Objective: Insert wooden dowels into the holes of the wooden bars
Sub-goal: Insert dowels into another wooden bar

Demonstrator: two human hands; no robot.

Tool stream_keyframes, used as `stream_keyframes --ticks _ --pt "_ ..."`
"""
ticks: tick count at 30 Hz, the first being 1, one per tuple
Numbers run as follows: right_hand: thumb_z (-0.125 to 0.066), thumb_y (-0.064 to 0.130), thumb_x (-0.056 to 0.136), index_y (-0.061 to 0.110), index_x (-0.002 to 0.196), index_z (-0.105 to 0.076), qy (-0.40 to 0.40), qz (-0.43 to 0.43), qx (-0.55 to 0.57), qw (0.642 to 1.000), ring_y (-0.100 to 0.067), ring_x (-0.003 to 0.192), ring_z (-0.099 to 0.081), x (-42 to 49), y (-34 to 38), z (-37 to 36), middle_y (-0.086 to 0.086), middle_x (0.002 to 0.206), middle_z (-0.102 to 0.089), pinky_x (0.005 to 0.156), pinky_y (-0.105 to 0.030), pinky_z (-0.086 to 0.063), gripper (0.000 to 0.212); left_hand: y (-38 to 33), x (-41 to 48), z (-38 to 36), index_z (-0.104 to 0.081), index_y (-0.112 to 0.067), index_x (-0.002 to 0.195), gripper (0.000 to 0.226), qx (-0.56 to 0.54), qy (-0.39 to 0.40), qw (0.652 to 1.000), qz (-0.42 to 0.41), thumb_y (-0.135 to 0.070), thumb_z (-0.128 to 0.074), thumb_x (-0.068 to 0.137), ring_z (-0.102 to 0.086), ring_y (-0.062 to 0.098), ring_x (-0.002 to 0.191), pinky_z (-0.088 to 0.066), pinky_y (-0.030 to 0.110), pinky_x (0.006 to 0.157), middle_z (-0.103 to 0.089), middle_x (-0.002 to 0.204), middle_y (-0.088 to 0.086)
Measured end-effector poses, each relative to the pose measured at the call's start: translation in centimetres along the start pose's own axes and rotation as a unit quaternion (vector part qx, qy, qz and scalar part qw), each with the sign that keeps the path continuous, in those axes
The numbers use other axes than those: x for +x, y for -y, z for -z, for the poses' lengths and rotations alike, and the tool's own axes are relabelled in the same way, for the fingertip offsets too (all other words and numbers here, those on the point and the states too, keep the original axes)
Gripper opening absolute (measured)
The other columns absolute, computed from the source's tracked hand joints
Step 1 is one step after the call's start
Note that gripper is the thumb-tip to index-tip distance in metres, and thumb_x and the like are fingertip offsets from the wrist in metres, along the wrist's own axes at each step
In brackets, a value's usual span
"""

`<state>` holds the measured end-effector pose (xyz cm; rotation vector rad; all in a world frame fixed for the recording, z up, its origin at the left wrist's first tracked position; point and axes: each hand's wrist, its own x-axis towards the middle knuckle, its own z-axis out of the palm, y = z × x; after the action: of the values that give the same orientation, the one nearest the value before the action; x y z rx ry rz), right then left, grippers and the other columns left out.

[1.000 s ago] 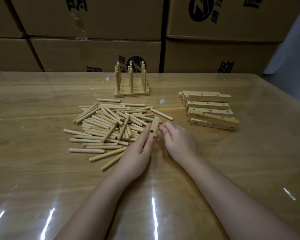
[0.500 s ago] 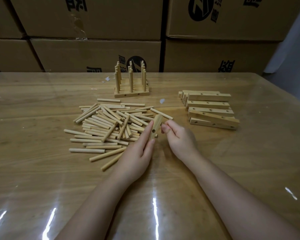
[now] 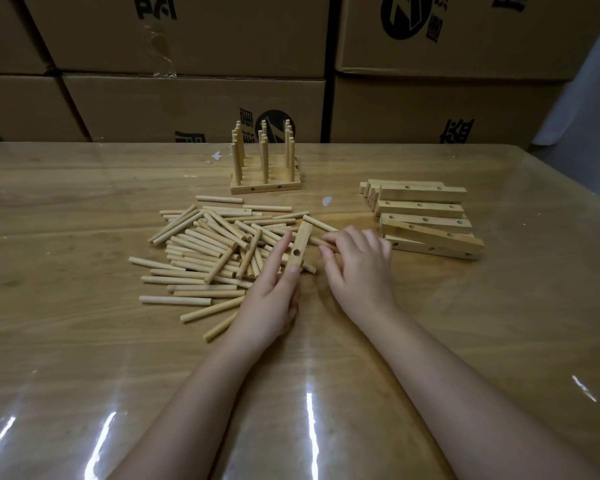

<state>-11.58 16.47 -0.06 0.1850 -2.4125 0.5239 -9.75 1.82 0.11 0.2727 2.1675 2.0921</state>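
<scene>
- wooden bar (image 3: pixel 301 242), centre of frame, long axis pointing up the frame, one hole facing the camera; held between the nearly straight fingers and thumb of left hand (image 3: pixel 272 296).
- right hand (image 3: pixel 359 271), just right of the bar, fingers bent down onto a dowel (image 3: pixel 316 241) at the pile's right edge; blurred, so grip impossible to tell.
- loose dowels (image 3: pixel 201 247), heaped left of centre on table (image 3: pixel 84 341), partly beneath the left fingers.
- finished bars (image 3: pixel 265 187) carrying upright dowels, upper centre, apart from the heap.
- stack of empty bars (image 3: pixel 423 209), right of centre, near the right hand.
- cardboard boxes (image 3: pixel 187 109), across the top of the frame, behind the table.
</scene>
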Motion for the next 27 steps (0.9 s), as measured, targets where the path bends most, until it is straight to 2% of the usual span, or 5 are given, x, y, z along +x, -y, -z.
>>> stream_keyframes --ticks 8,17,23,25,27 --pt "-0.054 0.014 0.091 0.007 0.104 -0.064 0.054 0.029 -0.056 0.997 -0.027 0.085 -0.060 -0.05 0.40 0.07 -0.008 0.094 -0.064 0.065 -0.033 -0.044 0.018 -0.04 0.04 -0.04 -0.040 -0.044 0.134 0.037 -0.019 0.007 0.999 0.037 -0.026 -0.039 0.102 -0.036 0.006 0.040 -0.028 0.017 0.036 -0.043 0.055 -0.006" --pt "-0.051 0.019 0.090 0.012 0.091 -0.067 0.026 0.010 -0.046 0.999 -0.026 0.069 -0.064 -0.12 0.52 0.23 -0.002 0.082 -0.068 0.050 -0.025 -0.035 0.018 -0.31 -0.24 0.07 -0.044 -0.043 0.133 0.038 -0.022 0.026 0.999 0.042 -0.022 -0.040 0.101 -0.036 0.003 0.039 -0.028 0.014 0.035 -0.040 0.051 -0.008" --pt "-0.044 0.022 0.094 0.019 0.098 -0.063 0.060 -0.038 -0.036 0.997 -0.027 0.079 -0.062 -0.44 0.30 0.17 0.002 0.094 -0.068 0.056 -0.027 -0.030 0.020 -0.49 -0.69 0.00 -0.043 -0.049 0.128 0.039 0.035 0.026 0.999 0.013 -0.022 -0.041 0.101 -0.036 0.005 0.042 -0.031 0.015 0.039 -0.041 0.053 -0.007" --pt "-0.044 0.022 0.094 0.020 0.097 -0.062 0.056 -0.042 -0.029 0.997 -0.026 0.076 -0.062 -0.50 0.34 0.21 0.004 0.093 -0.068 0.056 -0.026 -0.027 0.019 -0.66 -0.76 0.04 -0.042 -0.045 0.136 0.042 0.060 0.028 0.998 0.006 -0.024 -0.042 0.100 -0.050 0.010 0.051 -0.042 0.022 0.045 -0.056 0.059 -0.008" --pt "-0.045 0.020 0.093 0.021 0.096 -0.063 0.058 -0.050 -0.010 0.997 -0.026 0.076 -0.063 -0.52 0.28 0.28 0.005 0.092 -0.069 0.056 -0.026 -0.026 0.018 -0.67 -0.83 -0.04 -0.039 -0.042 0.141 0.044 0.085 0.025 0.996 -0.005 -0.026 -0.042 0.100 -0.064 0.033 0.099 -0.052 0.047 0.081 -0.068 0.111 0.011"
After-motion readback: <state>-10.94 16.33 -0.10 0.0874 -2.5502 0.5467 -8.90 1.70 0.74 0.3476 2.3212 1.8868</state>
